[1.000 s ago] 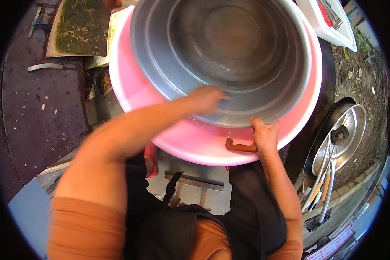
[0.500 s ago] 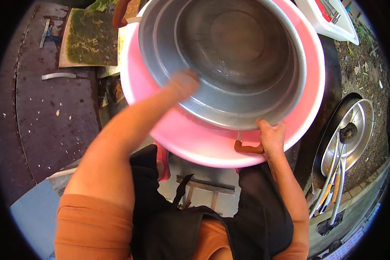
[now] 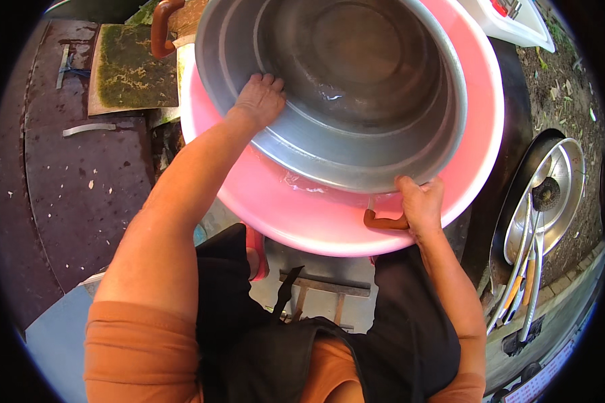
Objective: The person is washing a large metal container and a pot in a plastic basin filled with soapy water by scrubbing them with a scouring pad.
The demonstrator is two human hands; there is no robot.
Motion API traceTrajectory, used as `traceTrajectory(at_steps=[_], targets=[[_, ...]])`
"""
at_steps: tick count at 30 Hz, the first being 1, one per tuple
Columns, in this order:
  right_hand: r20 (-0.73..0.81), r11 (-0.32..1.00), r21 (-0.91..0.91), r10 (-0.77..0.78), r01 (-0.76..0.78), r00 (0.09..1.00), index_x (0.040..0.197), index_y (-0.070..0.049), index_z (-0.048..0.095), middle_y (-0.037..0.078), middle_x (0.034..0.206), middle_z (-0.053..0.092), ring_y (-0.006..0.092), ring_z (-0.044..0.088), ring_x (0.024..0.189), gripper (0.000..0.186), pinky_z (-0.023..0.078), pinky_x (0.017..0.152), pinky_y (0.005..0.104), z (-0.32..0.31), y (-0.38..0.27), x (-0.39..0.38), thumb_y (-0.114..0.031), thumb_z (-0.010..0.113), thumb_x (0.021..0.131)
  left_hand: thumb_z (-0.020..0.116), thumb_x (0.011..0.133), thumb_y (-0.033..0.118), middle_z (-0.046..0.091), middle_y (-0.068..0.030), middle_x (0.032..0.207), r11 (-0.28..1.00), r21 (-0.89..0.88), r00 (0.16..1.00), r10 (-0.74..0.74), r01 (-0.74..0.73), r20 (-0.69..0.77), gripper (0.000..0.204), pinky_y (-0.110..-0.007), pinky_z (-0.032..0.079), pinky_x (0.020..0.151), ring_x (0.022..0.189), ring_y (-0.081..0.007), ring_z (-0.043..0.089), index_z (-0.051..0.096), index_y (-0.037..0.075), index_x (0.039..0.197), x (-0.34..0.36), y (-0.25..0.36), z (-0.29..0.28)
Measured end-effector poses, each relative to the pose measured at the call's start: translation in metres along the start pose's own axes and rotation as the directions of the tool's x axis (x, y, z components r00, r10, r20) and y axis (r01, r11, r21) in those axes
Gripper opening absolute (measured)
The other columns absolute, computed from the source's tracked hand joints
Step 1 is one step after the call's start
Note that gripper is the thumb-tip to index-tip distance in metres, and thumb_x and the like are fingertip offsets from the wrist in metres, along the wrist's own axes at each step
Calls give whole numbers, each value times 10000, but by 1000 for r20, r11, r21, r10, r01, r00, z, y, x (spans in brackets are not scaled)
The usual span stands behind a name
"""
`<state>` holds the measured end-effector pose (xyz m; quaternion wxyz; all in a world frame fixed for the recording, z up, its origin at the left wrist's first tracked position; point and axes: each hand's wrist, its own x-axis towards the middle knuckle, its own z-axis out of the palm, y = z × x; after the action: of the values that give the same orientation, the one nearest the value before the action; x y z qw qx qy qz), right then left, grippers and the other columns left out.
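Note:
A large, wide metal pot (image 3: 356, 158) with brown handles rests tilted in a pink basin (image 3: 289, 228), its inside facing me. My right hand (image 3: 422, 205) grips the pot's near rim, thumb over the edge, beside the brown handle (image 3: 385, 221). Inside the pot, my left hand (image 3: 259, 101) presses on the left part of the inner wall with its fingers curled under. Whatever is beneath those fingers, if anything, stays hidden. Wet glints show on the pot's inside, and some water lies in the basin under it.
To the right, a metal strainer (image 3: 571, 195) and several long-handled utensils (image 3: 517, 289) lie in a dark pan (image 3: 517, 181). A white tub (image 3: 511, 27) stands at the far right. On the left are a dark panel with handles (image 3: 87, 181) and a mossy board (image 3: 134, 67).
My left hand has moved up and left along the pot's inner wall. The pot has shifted slightly left and away from me; my right hand keeps its hold on the rim.

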<state>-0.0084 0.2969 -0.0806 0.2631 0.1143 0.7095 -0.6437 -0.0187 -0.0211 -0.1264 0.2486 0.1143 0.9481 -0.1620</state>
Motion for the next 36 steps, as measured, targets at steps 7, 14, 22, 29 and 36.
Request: traceTrajectory(at_steps=[7,14,22,29,36], targets=[[22,996,-49,-70,71,997,732,43,574,4,704,569,83,504,672,55,411,610,239,0,1,-1,0,543,746,501,756,109,525,-156,1183,668,-744,998,-24,-28,-59,368,-397,395,957,1142,-317,466,565,71,1116,19,116,-4],[19,1000,-8,-4,4,1000,739,35,570,0,707,568,77,498,671,41,405,594,237,2,-6,-1,6,544,749,494,789,157,584,-81,1009,989,138,981,84,-60,-177,189,-367,445,831,1024,-248,513,631,105,909,4,-40,-3],[17,1000,22,3,-4,1000,745,49,561,22,721,572,90,506,665,19,416,599,248,2,-6,-2,37,547,746,476,776,85,547,-140,1109,595,-783,980,40,-181,-196,313,-394,429,913,1065,-304,500,605,56,1060,-29,105,14],[-27,1000,-3,-5,5,1000,795,42,584,14,748,579,92,518,699,60,422,642,246,-3,-13,-2,36,547,749,523,743,112,567,-110,975,998,15,994,64,-63,-88,253,-387,471,785,974,-268,532,639,51,960,-12,-11,-1],[-8,997,-45,-65,64,998,904,55,574,25,808,581,93,509,738,165,425,667,232,-8,-2,-1,61,536,744,478,792,68,530,-206,1100,685,-722,993,18,-99,-119,258,-430,449,849,962,-346,545,553,-48,1010,-23,117,13]])
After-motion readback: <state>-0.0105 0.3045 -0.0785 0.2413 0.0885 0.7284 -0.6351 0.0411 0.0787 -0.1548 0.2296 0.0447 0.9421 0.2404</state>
